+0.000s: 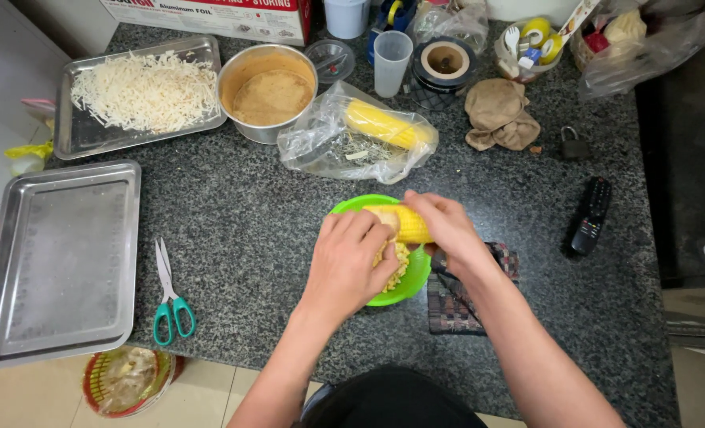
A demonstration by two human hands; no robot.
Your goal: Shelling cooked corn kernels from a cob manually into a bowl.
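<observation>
Yellow corn cob [410, 223] is lying across the green bowl [412, 279], near the tabletop's [249, 222] front edge, so loosened kernels [396, 265] are dropping straight into it. Right hand [446, 230] is gripping the cob's far end, fingers curled around it, steadying it. Left hand [351, 261] is covering the near end, fingers pressed together and bent over the cob; thumb hidden, so exact pinch cannot be told. Bowl is sitting partly beside a dark checked cloth [455, 305], likely for wiping. Second cob in a clear plastic bag [356, 135] is waiting just behind. Towards the back left corner: tray of shredded white stuff [142, 91], steel pot [269, 91]. Empty steel tray [63, 261] at left edge, green-handled scissors [170, 297] beside it. Remote [590, 214] towards the right edge, well apart.
</observation>
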